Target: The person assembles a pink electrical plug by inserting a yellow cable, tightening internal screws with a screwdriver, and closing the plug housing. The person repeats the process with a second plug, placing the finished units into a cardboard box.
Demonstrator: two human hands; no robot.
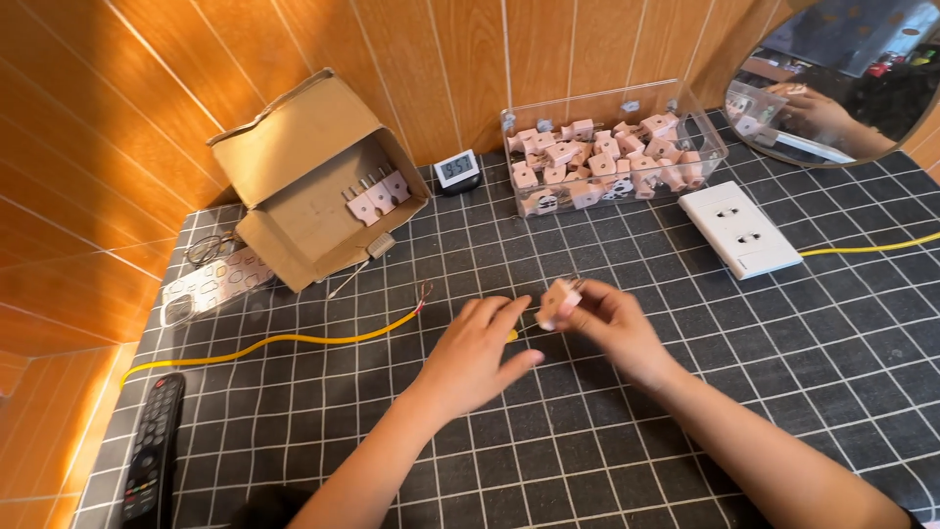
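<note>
right hand [612, 328] pinching pink plug [560, 300], left hand [477, 353] open beside it, yellow cable [294, 339] near, gridded mat [783, 323]

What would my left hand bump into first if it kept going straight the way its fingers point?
Probably the pink plug held by the right hand; the left hand points up and right toward it, though depth is unclear.

Matt black gridded mat [607, 451] covers the table. Glossy orange wood-look panels [117, 118] fill the upper left. Rough brown cardboard box [294, 147]; clear plastic bin [612, 147] holds smooth pink plastic plugs [597, 162].
</note>
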